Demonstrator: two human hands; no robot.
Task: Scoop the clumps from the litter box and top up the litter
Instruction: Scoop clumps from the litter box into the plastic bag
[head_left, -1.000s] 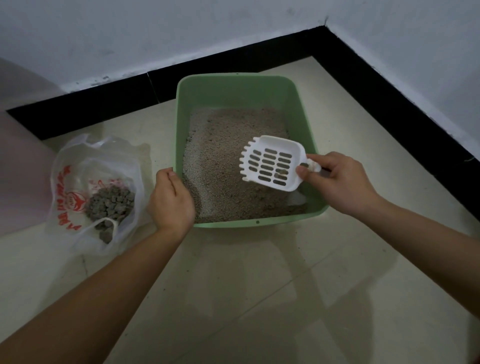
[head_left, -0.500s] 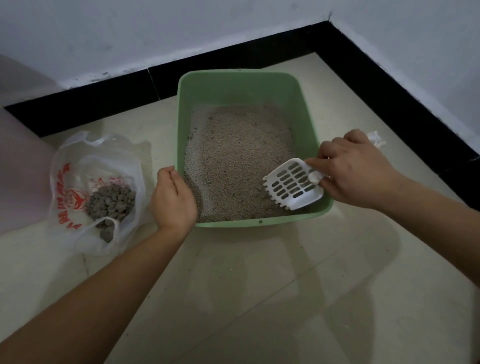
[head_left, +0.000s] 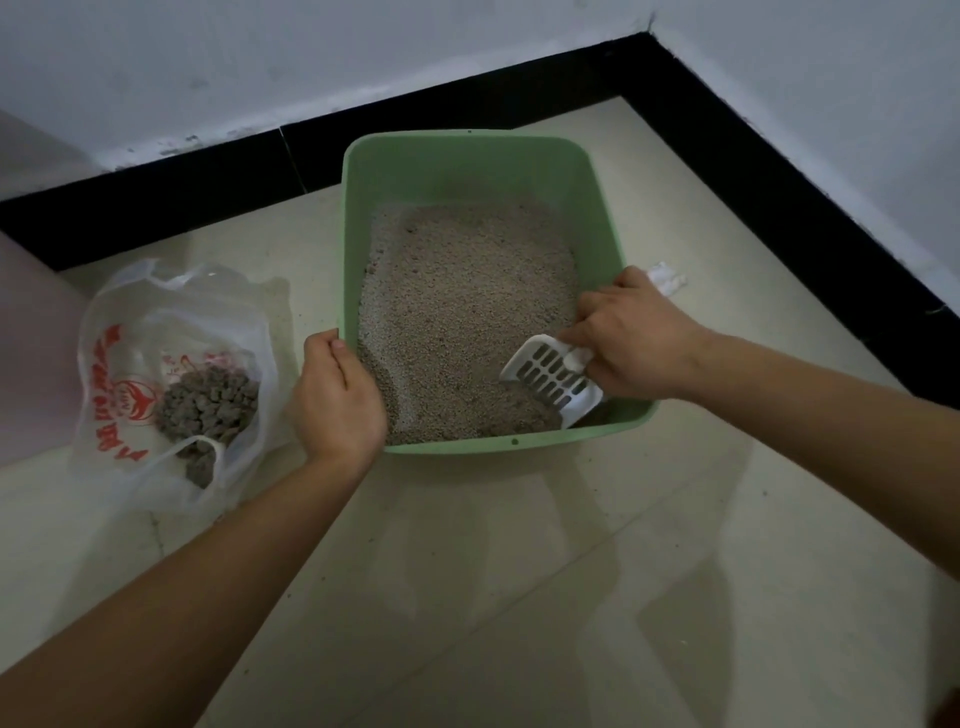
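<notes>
red lettering and a round red emblem on the thin plastic bag (head_left: 130, 332), too creased and small to read. inside the bag, a heap of grey clumps (head_left: 208, 402). bag on the floor (head_left: 519, 571) just left of the green litter box (head_left: 467, 156), not touching it. box tucked toward the room corner, far rim near the black baseboard (head_left: 779, 182), a strip of bare tile along its right side. left hand (head_left: 332, 400) curled over the near-left corner of the rim, gripping it. right hand (head_left: 639, 338) wrapped round the handle of the white slotted scoop (head_left: 550, 379), handle end poking out past the right rim. scoop tilted down, front edge dug into the litter (head_left: 467, 291) at the near-right corner, close to the near wall. broad open tile in front of the box, between the forearms.
</notes>
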